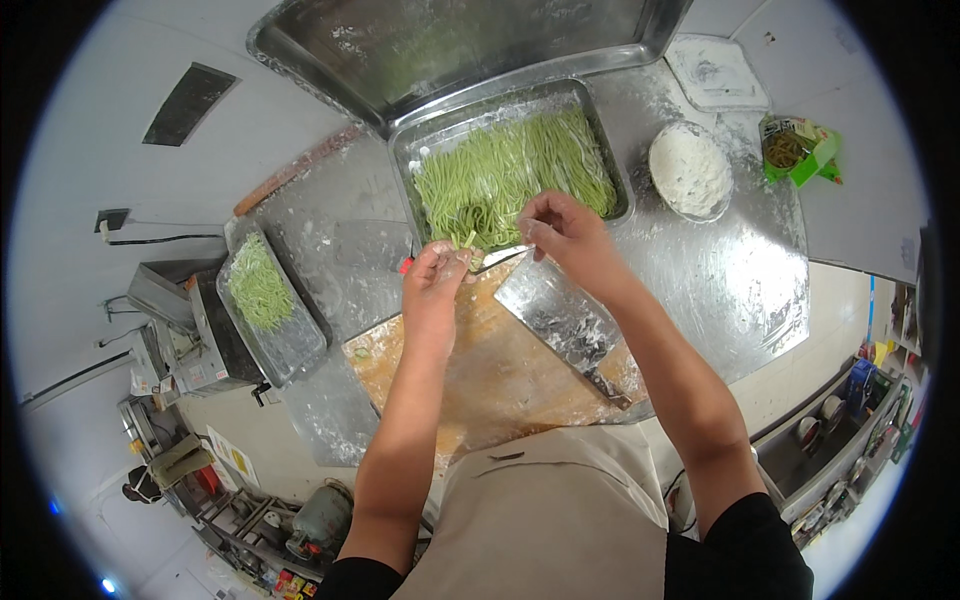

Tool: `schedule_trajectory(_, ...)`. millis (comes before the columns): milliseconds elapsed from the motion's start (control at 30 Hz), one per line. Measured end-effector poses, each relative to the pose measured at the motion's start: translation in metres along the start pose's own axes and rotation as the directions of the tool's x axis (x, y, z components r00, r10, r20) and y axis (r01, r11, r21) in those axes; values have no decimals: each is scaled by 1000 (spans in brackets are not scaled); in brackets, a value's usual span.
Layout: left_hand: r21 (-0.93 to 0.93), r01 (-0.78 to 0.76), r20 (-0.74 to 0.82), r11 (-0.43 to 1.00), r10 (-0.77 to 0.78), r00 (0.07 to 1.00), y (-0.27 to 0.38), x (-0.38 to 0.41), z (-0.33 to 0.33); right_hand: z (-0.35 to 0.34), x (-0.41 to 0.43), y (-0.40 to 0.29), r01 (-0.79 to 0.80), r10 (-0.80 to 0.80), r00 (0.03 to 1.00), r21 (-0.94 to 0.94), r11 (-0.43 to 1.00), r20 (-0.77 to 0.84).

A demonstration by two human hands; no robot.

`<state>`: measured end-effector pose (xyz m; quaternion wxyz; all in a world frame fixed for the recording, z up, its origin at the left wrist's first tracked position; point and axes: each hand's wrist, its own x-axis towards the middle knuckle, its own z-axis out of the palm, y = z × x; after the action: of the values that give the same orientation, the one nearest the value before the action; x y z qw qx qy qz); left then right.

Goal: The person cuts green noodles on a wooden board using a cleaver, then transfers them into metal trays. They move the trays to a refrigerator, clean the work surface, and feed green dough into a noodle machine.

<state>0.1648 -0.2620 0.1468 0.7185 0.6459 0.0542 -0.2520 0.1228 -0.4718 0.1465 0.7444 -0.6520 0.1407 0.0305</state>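
Short pieces of green noodle stick out between the thumb and fingers of my left hand. That hand is over the far edge of the floured wooden cutting board. My right hand hovers at the near edge of a metal tray, its fingers curled and the thumb near them; whether it pinches anything is hidden. Floured green noodles lie in rows in this tray, with a darker clump near the front. Below my right hand, a wide cleaver rests flat on the board, handle towards me.
A bowl of flour and an opened green bag stand at the right. On the left is a second tray with green noodles. A large metal tray leans at the back. A wooden rolling pin lies by the wall.
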Motion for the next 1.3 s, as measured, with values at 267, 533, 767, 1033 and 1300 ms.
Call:
schedule_trajectory(267,67,-10,12,998,10,1000,-7,-11,5,9,0,-1,-165,136,972,144,976,191)
schedule_trajectory(533,73,12,-23,997,-10,1000,-15,-16,6,11,-7,16,-150,116,956,111,982,268)
schedule_trajectory(767,-127,37,-114,991,-52,992,-15,-12,-17,-30,-15,45,-131,137,989,94,987,-60)
schedule_trajectory(1033,163,26,139,986,-49,989,-14,-27,-9,8,-15,18,-146,146,964,-16,989,221)
schedule_trajectory(1300,320,-62,238,945,-17,971,-22,-30,-5,19,-10,17,-47,80,939,-105,993,335)
